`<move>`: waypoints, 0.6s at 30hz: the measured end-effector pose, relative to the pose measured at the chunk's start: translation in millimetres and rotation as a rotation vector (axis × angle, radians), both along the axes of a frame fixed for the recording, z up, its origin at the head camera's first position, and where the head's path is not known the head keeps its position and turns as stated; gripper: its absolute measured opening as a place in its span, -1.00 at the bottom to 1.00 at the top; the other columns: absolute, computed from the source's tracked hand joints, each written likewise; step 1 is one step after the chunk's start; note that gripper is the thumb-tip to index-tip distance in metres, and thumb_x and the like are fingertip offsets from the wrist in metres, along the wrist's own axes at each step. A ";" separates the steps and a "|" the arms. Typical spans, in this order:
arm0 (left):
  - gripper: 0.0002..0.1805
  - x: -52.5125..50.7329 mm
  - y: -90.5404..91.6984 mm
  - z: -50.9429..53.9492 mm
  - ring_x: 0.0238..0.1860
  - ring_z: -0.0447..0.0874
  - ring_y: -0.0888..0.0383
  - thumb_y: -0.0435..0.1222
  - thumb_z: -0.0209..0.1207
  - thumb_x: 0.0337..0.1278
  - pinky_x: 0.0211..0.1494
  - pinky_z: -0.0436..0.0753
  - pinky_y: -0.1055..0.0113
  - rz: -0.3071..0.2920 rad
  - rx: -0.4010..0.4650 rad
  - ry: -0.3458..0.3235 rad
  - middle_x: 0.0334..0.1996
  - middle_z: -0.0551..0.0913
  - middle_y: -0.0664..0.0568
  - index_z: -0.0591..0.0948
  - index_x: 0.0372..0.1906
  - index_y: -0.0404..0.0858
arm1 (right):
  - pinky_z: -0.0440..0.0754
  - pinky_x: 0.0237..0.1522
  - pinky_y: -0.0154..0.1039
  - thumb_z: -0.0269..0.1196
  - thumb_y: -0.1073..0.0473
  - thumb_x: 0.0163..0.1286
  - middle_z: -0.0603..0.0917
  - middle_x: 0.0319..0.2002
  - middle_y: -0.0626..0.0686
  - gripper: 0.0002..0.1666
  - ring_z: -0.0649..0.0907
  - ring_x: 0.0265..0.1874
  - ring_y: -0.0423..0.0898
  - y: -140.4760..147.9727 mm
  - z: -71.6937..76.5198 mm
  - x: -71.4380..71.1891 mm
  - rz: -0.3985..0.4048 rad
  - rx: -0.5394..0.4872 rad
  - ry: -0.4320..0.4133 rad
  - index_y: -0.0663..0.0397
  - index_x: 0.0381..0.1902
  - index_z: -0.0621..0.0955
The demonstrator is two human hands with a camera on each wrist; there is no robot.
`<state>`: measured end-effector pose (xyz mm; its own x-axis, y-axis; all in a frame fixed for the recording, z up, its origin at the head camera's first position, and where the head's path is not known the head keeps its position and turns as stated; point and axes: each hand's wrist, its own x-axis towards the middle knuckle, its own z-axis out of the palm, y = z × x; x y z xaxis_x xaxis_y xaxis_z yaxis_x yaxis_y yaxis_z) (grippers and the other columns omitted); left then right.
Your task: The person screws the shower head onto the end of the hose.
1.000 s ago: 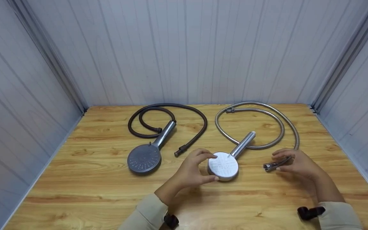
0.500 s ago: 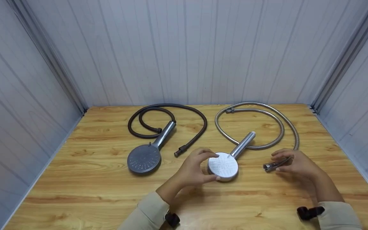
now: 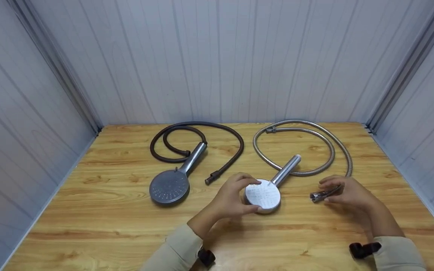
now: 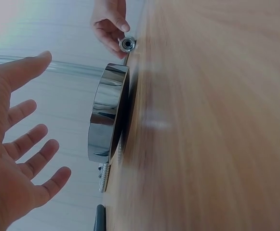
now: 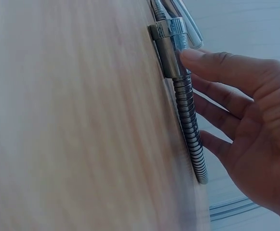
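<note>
A chrome shower head (image 3: 263,194) with a pale round face lies face up on the table, its handle pointing back and right. My left hand (image 3: 230,197) is at its left side, thumb and fingers spread; the left wrist view shows a gap between that hand and the chrome rim (image 4: 108,113). At the right, the connector (image 3: 318,196) of a silver shower hose (image 3: 332,137) lies on the table. My right hand (image 3: 349,194) is around that end with loosely bent fingers, its thumb (image 5: 202,60) at the connector's edge. Whether the thumb touches is unclear.
Left of my hands lies a second shower head (image 3: 169,187) with a grey face. A dark brown hose (image 3: 239,137) coils behind it, one end by its handle. The wooden table (image 3: 107,226) is walled by white panels (image 3: 202,60) at the back and sides.
My left hand has shifted very slightly right over the edge of the chrome shower head. The right hand, both shower heads and both hoses stay practically where they were.
</note>
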<state>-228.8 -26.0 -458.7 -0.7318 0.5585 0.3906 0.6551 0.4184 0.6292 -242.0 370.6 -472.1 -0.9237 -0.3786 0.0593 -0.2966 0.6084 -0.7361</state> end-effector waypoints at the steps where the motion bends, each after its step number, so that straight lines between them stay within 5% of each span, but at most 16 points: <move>1: -0.34 0.0 0.5 0.2 0.14 0.42 0.17 -0.07 0.52 -0.17 0.20 0.42 0.22 0.000 -0.002 0.006 0.08 0.51 0.11 0.61 0.14 -0.16 | 0.56 -0.02 -0.25 0.50 0.27 0.07 0.59 0.10 0.25 -0.58 0.62 0.01 0.04 -0.4 0.3 -0.2 0.003 0.002 -0.003 0.16 -0.07 0.71; 9: -0.33 -0.7 4.4 -0.2 0.15 0.43 0.16 -0.06 0.53 -0.19 0.23 0.39 0.20 0.014 -0.025 -0.007 0.09 0.51 0.08 0.61 0.14 -0.11 | 0.53 0.01 -0.26 0.49 0.27 0.08 0.59 0.11 0.24 -0.59 0.56 0.07 0.18 -2.7 0.4 -1.2 -0.004 0.037 -0.010 0.14 -0.06 0.71; 18: -0.31 -4.3 10.6 2.2 0.17 0.41 0.15 -0.07 0.54 -0.22 0.24 0.38 0.21 0.028 -0.042 -0.040 0.11 0.50 0.10 0.62 0.14 -0.14 | 0.51 0.00 -0.35 0.50 0.27 0.07 0.59 0.10 0.23 -0.60 0.61 0.03 0.05 -4.1 -2.2 -3.2 -0.022 0.032 -0.022 0.14 -0.08 0.72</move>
<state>-233.1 -15.5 -456.5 -0.7621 0.5526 0.3375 0.6172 0.4626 0.6365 -245.1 366.5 -474.4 -0.9327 -0.3596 0.0272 -0.2671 0.6382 -0.7221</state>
